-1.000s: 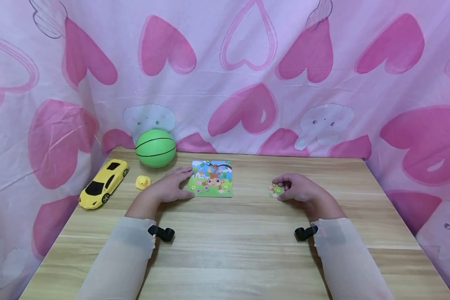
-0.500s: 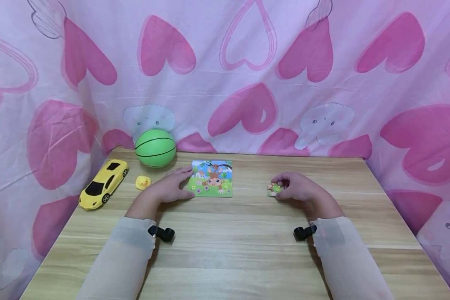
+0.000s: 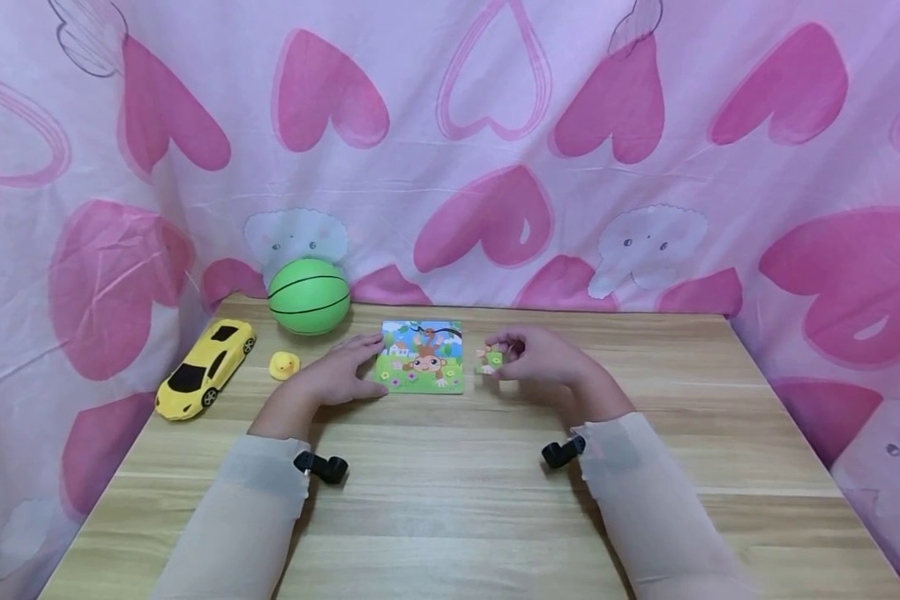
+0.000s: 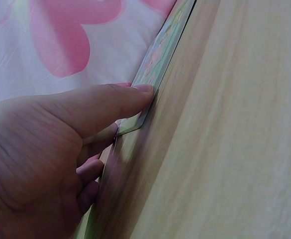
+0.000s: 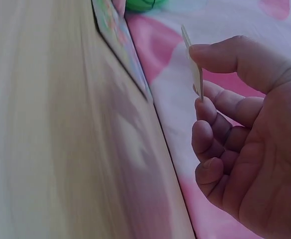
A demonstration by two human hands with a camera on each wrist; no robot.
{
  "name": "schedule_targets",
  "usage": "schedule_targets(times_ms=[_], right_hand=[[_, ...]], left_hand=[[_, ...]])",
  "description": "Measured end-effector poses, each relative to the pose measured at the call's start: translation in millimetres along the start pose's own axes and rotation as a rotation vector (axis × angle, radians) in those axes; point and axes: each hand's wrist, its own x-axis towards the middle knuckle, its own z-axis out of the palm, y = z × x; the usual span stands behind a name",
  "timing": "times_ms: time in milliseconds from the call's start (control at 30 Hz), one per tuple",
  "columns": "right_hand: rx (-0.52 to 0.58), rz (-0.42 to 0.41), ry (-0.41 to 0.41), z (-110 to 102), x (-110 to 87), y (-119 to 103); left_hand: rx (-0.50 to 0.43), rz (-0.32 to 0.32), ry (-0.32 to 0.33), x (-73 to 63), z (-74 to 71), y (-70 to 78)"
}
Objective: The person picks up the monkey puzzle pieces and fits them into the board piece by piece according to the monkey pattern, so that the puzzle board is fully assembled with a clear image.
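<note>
A square picture puzzle (image 3: pixel 424 360) with a monkey, a house and flowers lies flat on the wooden table. My left hand (image 3: pixel 339 372) rests at its left side, thumb and fingers spread apart. In the left wrist view, the thumb presses on the puzzle's corner (image 4: pixel 147 92). Just right of the puzzle, my right hand (image 3: pixel 540 360) pinches a small puzzle piece (image 3: pixel 489 361), green with a brown and pale print. The right wrist view shows this thin piece (image 5: pixel 196 69) edge-on between thumb and fingertips, held up off the table, the other fingers curled.
Left of my left hand sit a small yellow rubber duck (image 3: pixel 284 365) and a yellow toy car (image 3: pixel 206 369). A green ball (image 3: pixel 310 297) stands behind them at the table's back edge. A pink heart-print curtain (image 3: pixel 487 217) hangs around the table (image 3: pixel 435 500).
My right hand has lifted the puzzle piece and carried it left, from the right part of the table to close beside the puzzle. The left hand has stayed in place.
</note>
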Motion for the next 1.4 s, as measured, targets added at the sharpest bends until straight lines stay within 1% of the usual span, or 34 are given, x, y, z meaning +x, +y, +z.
schedule_targets(times_ms=[167,367,500,600,700,867,1033,1400], right_hand=[[0.048,-0.043,-0.003,10.4,15.5,-15.3],[0.016,-0.066,0.014,23.4,30.7,-29.4],[0.013,-0.065,0.002,33.3,37.1,-34.8],[0.023,-0.046,-0.020,42.2,41.0,-35.2],[0.034,-0.045,-0.036,50.2,44.4,-33.0],[-0.006,-0.049,-0.023,58.5,48.7,-26.0],[-0.036,-0.030,-0.013,61.1,49.1,-20.8],[-0.079,-0.023,-0.010,61.0,48.5,-22.3]], left_hand=[[-0.002,0.003,0.001,0.7,1.7,-0.3],[0.000,0.015,0.014,0.1,1.9,-2.3],[0.002,0.026,0.015,0.1,1.6,-1.6],[-0.002,0.028,0.014,-0.7,0.9,-1.5],[-0.004,0.022,0.015,-1.2,-0.1,-1.5],[-0.002,0.025,0.014,-1.5,-0.1,-1.8],[-0.005,0.022,0.009,-1.8,0.0,-1.3],[-0.001,0.022,0.012,-0.6,0.6,-0.7]])
